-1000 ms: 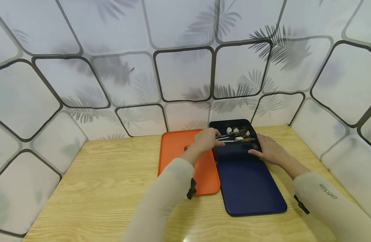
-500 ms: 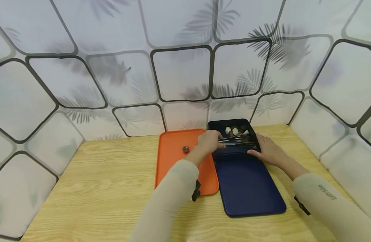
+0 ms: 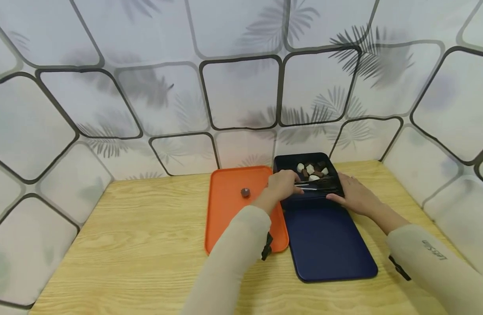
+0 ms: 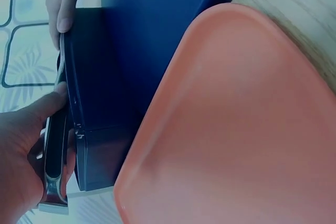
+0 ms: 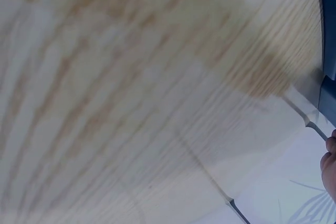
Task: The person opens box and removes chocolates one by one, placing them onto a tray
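My left hand [image 3: 282,186] grips a pair of metal tongs [image 4: 54,145], its thumb on one arm of them in the left wrist view. The tongs reach right, over the dark blue box [image 3: 304,202], their tips dark and hard to make out against its inside. Several white and brown chunks [image 3: 310,168] lie inside the box. At the box's right side my right hand [image 3: 355,194] holds the wall, thumb at the front rim. A single brown chunk [image 3: 245,192] sits on the orange tray [image 3: 225,214], left of the box.
A navy tray [image 3: 332,245] lies flat in front of the box, beside the orange one. Both are on a wooden table [image 3: 146,236]. Patterned curtain walls [image 3: 241,96] stand close behind the box and along both sides.
The left hand has shifted slightly right with the tongs, further over the box. More of the brown chunk on the orange tray shows now. The right hand stays at the box's side.
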Motion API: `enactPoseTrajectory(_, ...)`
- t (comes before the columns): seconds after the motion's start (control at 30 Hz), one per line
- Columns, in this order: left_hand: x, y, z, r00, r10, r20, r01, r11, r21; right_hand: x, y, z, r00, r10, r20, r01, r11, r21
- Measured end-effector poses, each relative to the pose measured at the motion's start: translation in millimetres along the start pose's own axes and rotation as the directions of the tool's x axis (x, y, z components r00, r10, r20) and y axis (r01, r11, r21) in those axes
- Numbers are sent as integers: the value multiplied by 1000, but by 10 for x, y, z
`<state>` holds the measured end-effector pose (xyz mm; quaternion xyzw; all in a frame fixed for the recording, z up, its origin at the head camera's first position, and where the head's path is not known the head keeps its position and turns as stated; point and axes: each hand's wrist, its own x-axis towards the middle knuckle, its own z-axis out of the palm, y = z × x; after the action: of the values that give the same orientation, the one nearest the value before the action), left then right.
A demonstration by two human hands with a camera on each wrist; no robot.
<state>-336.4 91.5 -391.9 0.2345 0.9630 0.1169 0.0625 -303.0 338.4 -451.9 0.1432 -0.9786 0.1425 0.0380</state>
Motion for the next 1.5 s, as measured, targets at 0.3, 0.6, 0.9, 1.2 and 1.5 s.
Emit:
enactPoseTrajectory(0.3,-4,89,11,1000,10,8,-11,997,74,20,22,21,1000,3,12,-3,1000,-11)
enactPoseTrajectory(0.6,-42,129,64,996,64,-60,-46,963,265,2,-8,4,1000,-10,1,10,1000,-10)
enactPoseTrajectory(0.9,-22,44,14,987,144,70,-154,974,166,17,-16,-10,1000,-3,10,3,1000,-12)
enactPoseTrajectory(1.2,-39,38,66,993,110,52,-115,986,120,5,-24,0,1000,12,18,-12,1000,-22)
enactPoseTrajectory(1.5,-44,28,72,993,109,51,-115,984,135,-9,-37,-20,1000,14,26,-13,1000,-12)
